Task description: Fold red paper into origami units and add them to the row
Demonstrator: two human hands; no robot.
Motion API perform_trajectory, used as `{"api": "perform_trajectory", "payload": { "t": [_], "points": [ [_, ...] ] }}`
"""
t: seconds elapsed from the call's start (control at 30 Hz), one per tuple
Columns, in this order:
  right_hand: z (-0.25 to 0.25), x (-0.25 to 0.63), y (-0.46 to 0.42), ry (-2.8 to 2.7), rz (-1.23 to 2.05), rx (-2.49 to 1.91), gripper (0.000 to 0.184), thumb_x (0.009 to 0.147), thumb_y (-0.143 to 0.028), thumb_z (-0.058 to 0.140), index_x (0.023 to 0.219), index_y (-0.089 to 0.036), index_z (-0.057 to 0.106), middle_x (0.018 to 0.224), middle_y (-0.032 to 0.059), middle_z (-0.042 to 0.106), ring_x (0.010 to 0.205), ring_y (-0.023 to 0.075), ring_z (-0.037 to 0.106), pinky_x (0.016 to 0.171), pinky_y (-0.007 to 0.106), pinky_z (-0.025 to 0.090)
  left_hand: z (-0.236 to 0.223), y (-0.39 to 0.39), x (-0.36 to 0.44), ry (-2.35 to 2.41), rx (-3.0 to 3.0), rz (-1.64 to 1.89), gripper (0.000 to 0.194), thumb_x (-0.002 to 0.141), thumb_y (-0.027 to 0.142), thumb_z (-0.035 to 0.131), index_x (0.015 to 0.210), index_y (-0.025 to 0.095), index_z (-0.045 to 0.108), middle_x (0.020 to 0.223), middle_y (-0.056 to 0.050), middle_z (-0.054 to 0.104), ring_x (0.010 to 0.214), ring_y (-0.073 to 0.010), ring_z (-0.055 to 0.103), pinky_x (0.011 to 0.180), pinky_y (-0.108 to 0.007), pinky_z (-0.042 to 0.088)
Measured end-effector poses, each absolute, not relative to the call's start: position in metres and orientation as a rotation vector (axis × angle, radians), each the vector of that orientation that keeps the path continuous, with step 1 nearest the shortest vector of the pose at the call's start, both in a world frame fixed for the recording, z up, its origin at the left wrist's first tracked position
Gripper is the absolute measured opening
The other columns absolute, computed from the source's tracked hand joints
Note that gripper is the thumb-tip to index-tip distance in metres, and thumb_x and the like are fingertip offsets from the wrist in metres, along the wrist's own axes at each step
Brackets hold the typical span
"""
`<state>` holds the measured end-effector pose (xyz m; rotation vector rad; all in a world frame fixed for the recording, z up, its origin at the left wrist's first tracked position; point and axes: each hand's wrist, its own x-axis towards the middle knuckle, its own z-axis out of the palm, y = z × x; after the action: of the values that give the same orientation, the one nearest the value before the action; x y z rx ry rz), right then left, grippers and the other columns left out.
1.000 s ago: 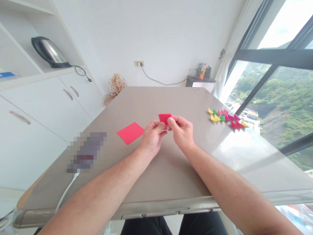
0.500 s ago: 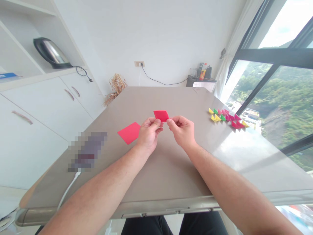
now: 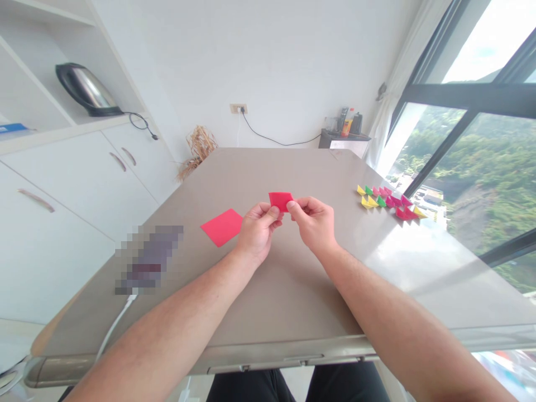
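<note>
A small folded piece of red paper is held up above the table, pinched between both hands. My left hand grips its lower left edge, thumb on the near face. At the lower right corner, the thumb and fingers of my right hand close on the same paper. Flat on the table beside my left hand lies a red paper sheet, its right corner covered by that hand. Several folded paper boats in yellow, green, pink and red stand in rows at the right.
A pixelated dark object with a white cable lies on the table's left side. The grey-brown table reaches toward the wall. A kettle stands on the left shelf; a window is at the right.
The folded red paper and my left hand shifted left, with the paper tilting, then the paper came partway back right. My right hand still pinches its corner. The flat sheet stayed put.
</note>
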<state>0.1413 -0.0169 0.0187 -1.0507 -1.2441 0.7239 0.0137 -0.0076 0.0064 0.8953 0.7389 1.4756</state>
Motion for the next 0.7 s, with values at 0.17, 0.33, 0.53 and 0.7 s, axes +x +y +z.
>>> {"api": "perform_trajectory", "payload": {
  "t": [0.17, 0.33, 0.53, 0.7],
  "points": [
    [0.0189, 0.1419, -0.0181, -1.27, 0.584, -1.109, 0.025, 0.082, -0.042, 0.068, 0.069, -0.021, 0.067, 0.063, -0.0001, 0.066, 0.059, 0.0146, 0.057, 0.06, 0.029, 0.046, 0.004, -0.009, 0.0162, 0.785, 0.903, 1.473, 0.022, 0.074, 0.03, 0.082, 0.069, 0.019, 0.064, 0.072, -0.001, 0.064, 0.075, -0.0138, 0.059, 0.073, -0.03, 0.045],
    [0.0172, 0.1426, -0.0183, -1.301, 0.533, -1.13, 0.025, 0.083, -0.041, 0.066, 0.068, -0.021, 0.067, 0.064, 0.0001, 0.067, 0.06, 0.0148, 0.058, 0.059, 0.029, 0.046, 0.0032, -0.0088, 0.0156, 0.782, 0.928, 1.444, 0.023, 0.075, 0.033, 0.082, 0.071, 0.019, 0.065, 0.074, -0.001, 0.064, 0.076, -0.0141, 0.059, 0.074, -0.03, 0.046],
    [0.0195, 0.1412, -0.0198, -1.342, 0.73, -1.074, 0.019, 0.076, -0.039, 0.074, 0.081, -0.022, 0.074, 0.076, 0.0022, 0.071, 0.067, 0.0169, 0.062, 0.062, 0.03, 0.051, 0.0044, -0.0088, 0.0149, 0.647, 0.879, 1.397, 0.024, 0.072, 0.033, 0.085, 0.071, 0.02, 0.065, 0.08, 0.0, 0.068, 0.083, -0.0156, 0.063, 0.08, -0.031, 0.048],
    [0.0188, 0.1373, -0.0205, -1.299, 0.752, -1.025, 0.014, 0.074, -0.035, 0.075, 0.074, -0.022, 0.069, 0.077, 0.0004, 0.066, 0.069, 0.0155, 0.06, 0.064, 0.029, 0.051, 0.0037, -0.0099, 0.0179, 0.616, 0.914, 1.349, 0.02, 0.074, 0.034, 0.084, 0.073, 0.02, 0.069, 0.081, -0.002, 0.069, 0.084, -0.0168, 0.064, 0.078, -0.031, 0.049]
  ]
}}
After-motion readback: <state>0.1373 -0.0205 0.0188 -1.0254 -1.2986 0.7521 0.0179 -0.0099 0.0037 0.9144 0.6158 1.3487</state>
